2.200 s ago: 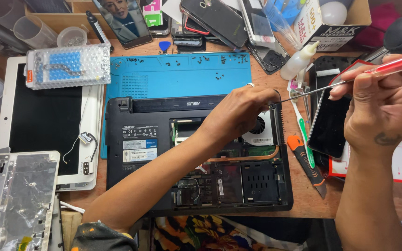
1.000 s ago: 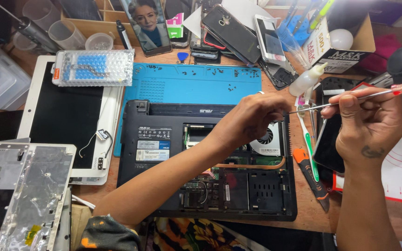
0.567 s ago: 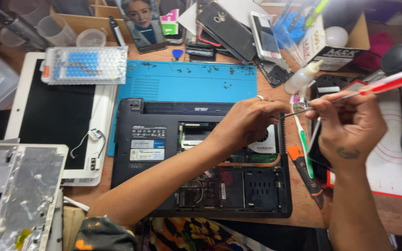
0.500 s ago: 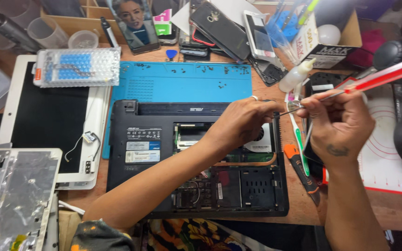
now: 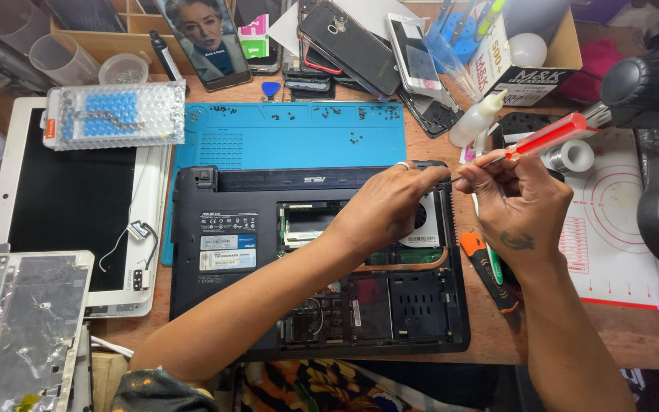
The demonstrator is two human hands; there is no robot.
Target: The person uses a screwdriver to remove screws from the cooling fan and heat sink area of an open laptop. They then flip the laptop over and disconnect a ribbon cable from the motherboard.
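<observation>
A black laptop base [image 5: 223, 252] lies upside down with its bottom cover off, so boards and a fan show. My left hand [image 5: 390, 210] rests over the fan area at the laptop's upper right, fingers pinched near the screwdriver tip. My right hand [image 5: 520, 202] holds a red-handled screwdriver [image 5: 547, 136], its thin shaft pointing left toward the left fingertips at the laptop's top right corner. Whether a screw is pinched there cannot be seen.
A blue work mat [image 5: 291, 137] with scattered small screws lies behind the laptop. A white screen panel [image 5: 62, 206], a clear parts box [image 5: 116, 114], a metal cover [image 5: 17, 328], several phones [image 5: 345, 46], a white squeeze bottle [image 5: 478, 118], an orange tool [image 5: 486, 267] and a microscope [image 5: 657, 152] surround it.
My right hand with the screwdriver has moved left, closer to my left hand, and the tip now meets the left fingertips. The view has shifted slightly.
</observation>
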